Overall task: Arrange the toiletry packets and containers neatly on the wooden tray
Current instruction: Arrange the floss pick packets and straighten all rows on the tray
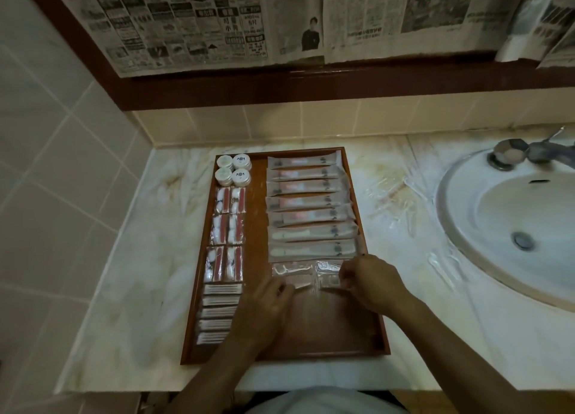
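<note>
Head view: both hands work at the near end of the right-hand column on the wooden tray point(371, 329). The left hand point(264, 304) has its fingers curled onto the near left edge of the clear packets point(303, 273), and the right hand point(370, 281) pinches their near right edge between curled fingertips; each grip looks closed on thin film, though exactly how many packets each holds cannot be told, as the plastic is see-through and partly covered.

Just beyond the grip lies the row of long sachets point(311, 208), stacked crosswise one after another up to the far rim. To do this step well, I judge the clear packets should be slid up until their far edge sits just beside the nearest sachet, square to it, with both grips moving together so the film does not skew or buckle. Light pressure should do; the packets look slippery and apt to ride over one another.

Left of the grip run the cotton bud packs point(219, 312), then the red-and-white packets point(225, 231) and, farthest off, four round containers point(233, 170). Out past the tray, on the bench point(130, 258), more clear wrappers point(393, 195) lie loose towards the sink point(485, 214), and probably need fetching next
</note>
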